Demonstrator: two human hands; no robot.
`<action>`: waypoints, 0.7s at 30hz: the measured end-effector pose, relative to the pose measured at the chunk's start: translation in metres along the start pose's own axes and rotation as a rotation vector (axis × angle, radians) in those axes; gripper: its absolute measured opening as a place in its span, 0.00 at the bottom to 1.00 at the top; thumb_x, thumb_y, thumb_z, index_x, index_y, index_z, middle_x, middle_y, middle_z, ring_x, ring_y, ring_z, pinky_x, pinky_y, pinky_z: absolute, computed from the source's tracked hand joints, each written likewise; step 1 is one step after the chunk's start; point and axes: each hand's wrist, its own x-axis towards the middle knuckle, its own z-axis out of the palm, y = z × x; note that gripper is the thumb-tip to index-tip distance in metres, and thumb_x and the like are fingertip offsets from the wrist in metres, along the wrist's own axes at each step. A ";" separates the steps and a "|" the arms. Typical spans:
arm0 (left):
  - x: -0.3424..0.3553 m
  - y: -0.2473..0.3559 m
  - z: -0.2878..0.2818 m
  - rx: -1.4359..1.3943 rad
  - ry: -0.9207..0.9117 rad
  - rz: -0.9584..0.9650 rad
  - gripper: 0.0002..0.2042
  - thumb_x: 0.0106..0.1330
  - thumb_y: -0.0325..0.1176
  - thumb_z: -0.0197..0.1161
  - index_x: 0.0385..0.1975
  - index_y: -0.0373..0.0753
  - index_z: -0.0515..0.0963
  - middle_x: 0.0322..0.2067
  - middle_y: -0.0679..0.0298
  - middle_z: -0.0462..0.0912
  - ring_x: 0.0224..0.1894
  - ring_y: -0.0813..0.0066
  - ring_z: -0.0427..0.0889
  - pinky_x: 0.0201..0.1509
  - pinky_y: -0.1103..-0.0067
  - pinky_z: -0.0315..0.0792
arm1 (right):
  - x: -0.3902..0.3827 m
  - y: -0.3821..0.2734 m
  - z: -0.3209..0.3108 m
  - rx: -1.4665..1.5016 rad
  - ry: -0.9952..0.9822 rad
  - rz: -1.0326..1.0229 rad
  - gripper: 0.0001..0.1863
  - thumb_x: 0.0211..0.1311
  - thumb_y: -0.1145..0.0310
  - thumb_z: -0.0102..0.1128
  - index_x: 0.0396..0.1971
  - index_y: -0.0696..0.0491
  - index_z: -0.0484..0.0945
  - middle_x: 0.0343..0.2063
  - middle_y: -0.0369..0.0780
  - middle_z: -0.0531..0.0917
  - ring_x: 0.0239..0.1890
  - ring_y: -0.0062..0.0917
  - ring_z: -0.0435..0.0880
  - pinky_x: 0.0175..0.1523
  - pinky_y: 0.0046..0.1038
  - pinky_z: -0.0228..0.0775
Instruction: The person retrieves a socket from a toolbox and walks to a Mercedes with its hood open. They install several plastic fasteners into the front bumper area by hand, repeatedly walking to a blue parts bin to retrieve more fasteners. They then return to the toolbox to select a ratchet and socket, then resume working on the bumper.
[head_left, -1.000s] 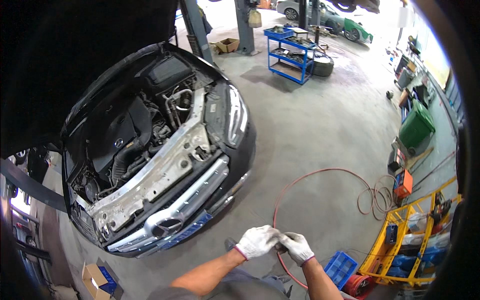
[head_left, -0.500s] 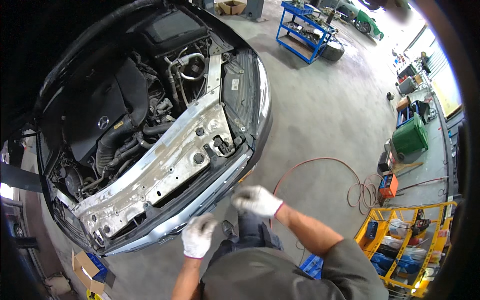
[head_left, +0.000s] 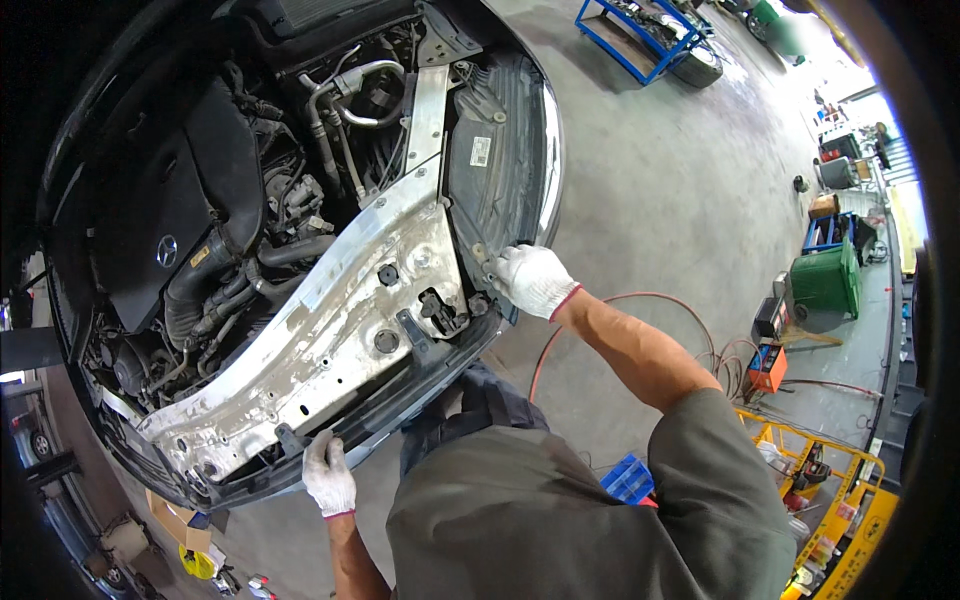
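Observation:
In front of me stands a car with its hood raised, its bare metal front panel [head_left: 290, 355] scuffed and pierced with holes. My left hand [head_left: 328, 478], in a white knit glove, has its fingers bent over the upper edge of the front bumper [head_left: 385, 425]. My right hand [head_left: 535, 281], gloved alike, lies at the lower corner of the headlight [head_left: 490, 165], where the bumper's end meets it. Its fingers are curled down there, and what lies under their tips is hidden. Hoses and a black engine cover [head_left: 165, 200] fill the bay behind the panel.
A red air hose [head_left: 540, 365] loops over the floor to my right. Further right are an orange box [head_left: 767, 368], a green bin [head_left: 825, 280] and a yellow rack [head_left: 850, 520]. A blue cart [head_left: 645, 45] stands at the far side; an open cardboard box [head_left: 180, 525] sits lower left.
My right hand has gone up and forward to the headlight corner. My left hand has moved left onto the bumper edge. I lean closer, and the car looks larger.

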 end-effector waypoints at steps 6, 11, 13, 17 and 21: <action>0.030 0.006 0.011 -0.076 -0.057 -0.029 0.13 0.71 0.32 0.65 0.48 0.31 0.84 0.45 0.51 0.87 0.48 0.60 0.87 0.57 0.69 0.77 | 0.015 -0.009 0.004 -0.173 0.017 -0.052 0.07 0.60 0.68 0.58 0.33 0.54 0.83 0.27 0.43 0.85 0.29 0.38 0.87 0.34 0.41 0.78; 0.046 0.004 0.012 -0.127 -0.026 -0.030 0.11 0.67 0.32 0.66 0.45 0.34 0.86 0.43 0.51 0.88 0.48 0.55 0.86 0.57 0.67 0.76 | 0.026 -0.023 -0.003 -0.202 -0.108 0.039 0.09 0.60 0.68 0.57 0.33 0.52 0.86 0.25 0.43 0.87 0.30 0.39 0.89 0.33 0.40 0.78; 0.047 -0.004 0.012 -0.126 -0.023 -0.014 0.12 0.67 0.32 0.66 0.46 0.34 0.86 0.43 0.51 0.88 0.48 0.54 0.86 0.58 0.66 0.76 | 0.024 -0.020 0.007 -0.152 0.000 0.059 0.09 0.60 0.68 0.57 0.31 0.51 0.87 0.25 0.42 0.87 0.30 0.38 0.89 0.33 0.40 0.79; 0.049 -0.014 0.008 -0.064 -0.063 -0.006 0.14 0.71 0.34 0.65 0.47 0.29 0.84 0.45 0.51 0.88 0.49 0.60 0.87 0.57 0.70 0.77 | 0.024 -0.022 0.004 -0.223 -0.081 0.083 0.10 0.66 0.66 0.55 0.34 0.51 0.86 0.26 0.41 0.88 0.31 0.38 0.90 0.33 0.39 0.80; 0.050 -0.034 0.012 -0.125 -0.091 -0.018 0.14 0.71 0.35 0.65 0.48 0.30 0.84 0.46 0.50 0.88 0.50 0.60 0.87 0.58 0.70 0.77 | 0.032 -0.030 -0.013 -0.223 -0.242 0.125 0.13 0.68 0.59 0.57 0.34 0.50 0.86 0.28 0.43 0.89 0.34 0.39 0.90 0.36 0.40 0.81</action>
